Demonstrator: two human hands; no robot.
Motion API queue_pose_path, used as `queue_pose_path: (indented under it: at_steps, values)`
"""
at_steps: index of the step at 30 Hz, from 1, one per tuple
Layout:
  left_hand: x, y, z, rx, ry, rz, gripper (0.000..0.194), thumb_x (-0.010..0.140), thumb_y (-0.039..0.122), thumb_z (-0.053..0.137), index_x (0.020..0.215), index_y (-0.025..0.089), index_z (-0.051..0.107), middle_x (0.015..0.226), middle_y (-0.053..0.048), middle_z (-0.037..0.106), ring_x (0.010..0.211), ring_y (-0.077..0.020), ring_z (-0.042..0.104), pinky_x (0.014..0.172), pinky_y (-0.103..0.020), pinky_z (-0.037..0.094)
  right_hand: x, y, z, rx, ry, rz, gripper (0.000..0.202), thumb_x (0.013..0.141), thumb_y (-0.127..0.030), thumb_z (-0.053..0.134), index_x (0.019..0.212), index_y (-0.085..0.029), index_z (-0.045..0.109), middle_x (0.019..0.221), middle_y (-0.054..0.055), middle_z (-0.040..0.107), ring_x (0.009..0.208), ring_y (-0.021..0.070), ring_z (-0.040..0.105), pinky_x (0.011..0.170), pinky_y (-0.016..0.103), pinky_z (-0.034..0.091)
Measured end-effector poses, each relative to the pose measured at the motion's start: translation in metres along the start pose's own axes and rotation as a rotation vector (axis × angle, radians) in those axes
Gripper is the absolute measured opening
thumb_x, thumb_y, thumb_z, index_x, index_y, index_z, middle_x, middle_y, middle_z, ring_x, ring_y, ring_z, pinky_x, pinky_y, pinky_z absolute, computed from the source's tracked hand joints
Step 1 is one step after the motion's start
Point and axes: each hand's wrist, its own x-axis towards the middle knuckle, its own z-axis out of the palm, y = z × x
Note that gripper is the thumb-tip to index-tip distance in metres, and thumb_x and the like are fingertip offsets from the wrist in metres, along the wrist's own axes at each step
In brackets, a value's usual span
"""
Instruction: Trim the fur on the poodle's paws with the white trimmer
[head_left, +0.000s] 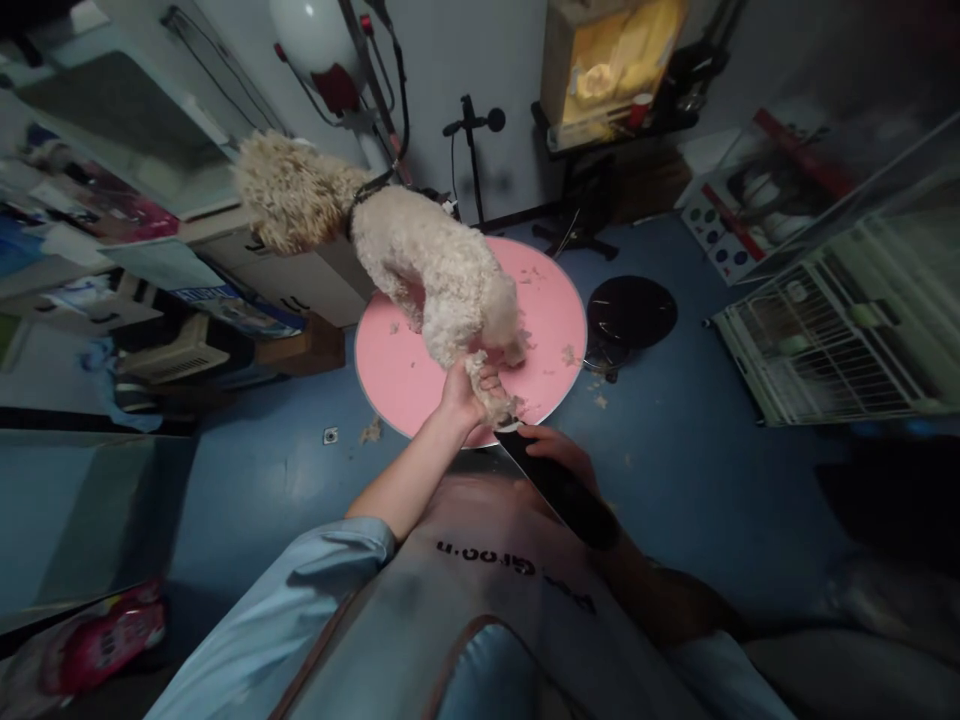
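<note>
A cream curly-coated dog (442, 250) stands on a round pink grooming table (390, 360), its head toward the left and its rear toward me. A dark strap circles its neck. My left hand (469, 392) is closed around one of its hind legs (487, 390), drawn back toward me. In my right hand (562, 455) is a black hair clipper (559, 490), its blade end at the paw of that leg. The clipper body hides part of my right fingers. Loose tufts of fur (532, 275) lie on the table.
A black round stool (632, 312) stands right of the table. Farther right is a wire cage (817, 340). A small stand (472, 150) and a lit wooden box (607, 70) are at the back. Cabinets (300, 280) and a cardboard box (315, 345) line the left. Fur tufts lie on the blue floor (277, 480).
</note>
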Motion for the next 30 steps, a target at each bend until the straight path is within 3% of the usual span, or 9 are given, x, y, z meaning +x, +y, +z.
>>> queue_pose_path:
  at_steps: [3,7,9,14,18,21,25,27,30]
  values:
    - [0.004,0.002,-0.004,0.024,-0.022,-0.021,0.043,0.102,0.028,0.036,0.06,0.02,0.041,0.046,0.006,0.038,0.031,-0.0076,0.034,0.037,-0.02,0.03,0.008,-0.001,-0.003,-0.013,-0.139,-0.027,0.048,0.072,-0.022,0.082,0.117,-0.031,0.068,0.12,0.006,0.076,0.104,0.0251,0.075,0.09,0.039,0.062]
    - [0.009,0.006,-0.011,0.011,-0.058,-0.014,0.041,0.1,0.028,0.037,0.06,0.02,0.043,0.046,0.006,0.039,0.031,-0.008,0.035,0.036,-0.02,0.03,0.014,0.003,-0.007,-0.016,-0.105,-0.037,0.048,0.074,-0.022,0.08,0.119,-0.032,0.066,0.121,0.007,0.075,0.107,0.0261,0.074,0.095,0.042,0.061]
    - [0.01,0.007,-0.013,0.016,-0.056,-0.025,0.041,0.1,0.028,0.038,0.06,0.02,0.042,0.045,0.005,0.038,0.031,-0.0082,0.034,0.036,-0.02,0.03,0.017,0.005,-0.009,-0.058,-0.151,-0.042,0.045,0.074,-0.021,0.08,0.116,-0.033,0.066,0.122,0.007,0.075,0.107,0.0264,0.075,0.093,0.043,0.061]
    - [0.013,0.008,-0.019,0.011,-0.068,-0.061,0.04,0.099,0.028,0.037,0.06,0.02,0.041,0.046,0.005,0.037,0.03,-0.0083,0.032,0.035,-0.02,0.026,0.027,0.007,-0.021,-0.015,-0.224,0.051,0.041,0.076,-0.027,0.082,0.114,-0.033,0.067,0.12,0.006,0.077,0.108,0.0261,0.075,0.094,0.043,0.061]
    - [0.016,0.008,-0.025,-0.002,-0.123,-0.06,0.039,0.098,0.027,0.038,0.06,0.02,0.042,0.046,0.005,0.037,0.03,-0.009,0.031,0.036,-0.021,0.024,0.038,0.012,-0.031,0.068,-0.345,0.187,0.031,0.074,-0.033,0.086,0.102,-0.031,0.072,0.112,0.005,0.078,0.105,0.0275,0.075,0.094,0.045,0.06]
    - [0.018,0.006,-0.031,-0.034,-0.168,-0.044,0.039,0.098,0.027,0.037,0.06,0.02,0.041,0.047,0.005,0.036,0.03,-0.0082,0.03,0.036,-0.021,0.019,0.049,0.021,-0.033,0.222,-0.26,0.341,0.031,0.071,-0.041,0.089,0.096,-0.031,0.074,0.103,0.004,0.079,0.099,0.027,0.075,0.092,0.046,0.059]
    - [0.018,0.005,-0.04,-0.064,-0.174,0.021,0.042,0.1,0.031,0.031,0.06,0.02,0.037,0.047,0.006,0.032,0.03,-0.0065,0.025,0.038,-0.021,0.015,0.058,0.033,-0.03,0.364,-0.253,0.522,0.034,0.063,-0.043,0.094,0.085,-0.026,0.074,0.092,0.005,0.079,0.088,0.0248,0.074,0.081,0.041,0.059]
    - [0.017,0.006,-0.043,-0.078,-0.171,0.08,0.042,0.101,0.032,0.03,0.06,0.02,0.035,0.048,0.007,0.029,0.03,-0.0052,0.019,0.038,-0.021,0.012,0.055,0.039,-0.03,0.455,-0.126,0.636,0.037,0.064,-0.045,0.093,0.086,-0.025,0.072,0.086,0.004,0.079,0.07,0.019,0.069,0.063,0.033,0.055]
    - [0.017,0.01,-0.046,-0.09,-0.19,0.167,0.041,0.101,0.033,0.03,0.062,0.021,0.032,0.049,0.008,0.024,0.032,-0.0042,0.008,0.037,-0.021,0.009,0.041,0.048,-0.031,0.633,0.092,0.84,0.053,0.063,-0.048,0.092,0.106,-0.026,0.069,0.096,0.005,0.081,0.051,0.0107,0.056,0.047,0.025,0.044]
